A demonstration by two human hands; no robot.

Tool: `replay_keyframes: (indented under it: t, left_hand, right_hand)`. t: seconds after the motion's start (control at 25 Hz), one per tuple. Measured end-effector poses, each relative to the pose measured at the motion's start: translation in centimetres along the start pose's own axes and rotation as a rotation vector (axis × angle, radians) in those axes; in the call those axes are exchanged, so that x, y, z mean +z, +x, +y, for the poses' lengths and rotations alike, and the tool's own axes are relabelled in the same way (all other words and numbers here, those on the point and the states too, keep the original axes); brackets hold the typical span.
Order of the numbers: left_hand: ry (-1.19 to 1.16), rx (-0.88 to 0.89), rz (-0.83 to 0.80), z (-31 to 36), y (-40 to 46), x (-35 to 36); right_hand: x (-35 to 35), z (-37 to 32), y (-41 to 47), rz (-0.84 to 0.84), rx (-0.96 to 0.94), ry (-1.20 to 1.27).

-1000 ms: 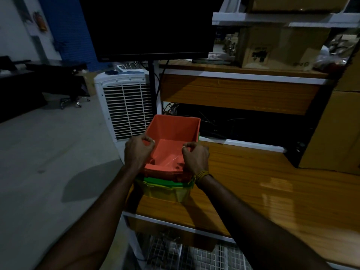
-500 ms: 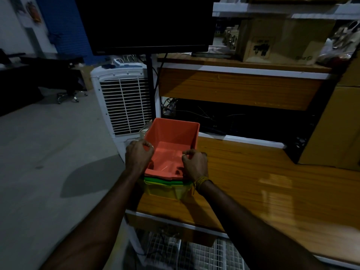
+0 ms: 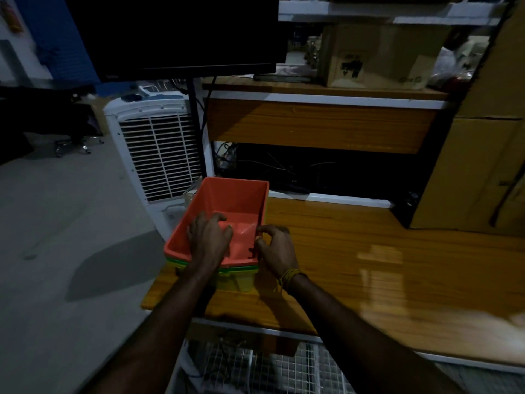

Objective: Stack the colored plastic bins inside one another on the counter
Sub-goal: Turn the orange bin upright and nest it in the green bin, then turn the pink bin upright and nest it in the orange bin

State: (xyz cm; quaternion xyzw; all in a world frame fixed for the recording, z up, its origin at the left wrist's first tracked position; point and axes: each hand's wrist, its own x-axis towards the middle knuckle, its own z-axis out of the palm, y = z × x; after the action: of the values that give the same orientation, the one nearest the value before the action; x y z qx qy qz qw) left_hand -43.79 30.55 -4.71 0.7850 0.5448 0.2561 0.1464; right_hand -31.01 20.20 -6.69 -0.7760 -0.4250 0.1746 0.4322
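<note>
- Orange bin (image 3: 227,206) now seated deeper in the green bin (image 3: 241,269) and yellow bin (image 3: 235,282) than a second ago, at the left end of the table (image 3: 369,260)
- Left hand (image 3: 208,240) moved off the rim, fingers spread inside, pressing down
- Right hand (image 3: 277,245) beside the right wall, fingers loosely curled, gripping nothing
- Stack seemingly complete

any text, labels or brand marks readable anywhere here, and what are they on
None can be read for certain.
Cardboard box on the shelf: dark printed symbols on its front and a round logo at its lower right corner, both too blurred to read.
Monitor: small mark on its lower edge, illegible.
Orange bin: no lettering visible.
</note>
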Motion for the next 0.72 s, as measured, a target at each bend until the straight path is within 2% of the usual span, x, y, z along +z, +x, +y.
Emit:
replay_keyframes:
  t: [0.16,0.32,0.72]
  left_hand:
    - [-0.143,0.176,-0.001,6.1,-2.5,2.7]
    - [-0.196,0.328,-0.014,12.2,-5.4,6.3]
    - [-0.231,0.469,-0.261,30.6,-16.1,17.2]
  right_hand:
    - [-4.8,2.9,-0.8,0.071,0.022,-0.032]
    - [-11.1,7.5,-2.1,0.216,0.052,-0.058]
    - [-29.3,20.5,-7.7,0.445,0.255,-0.093]
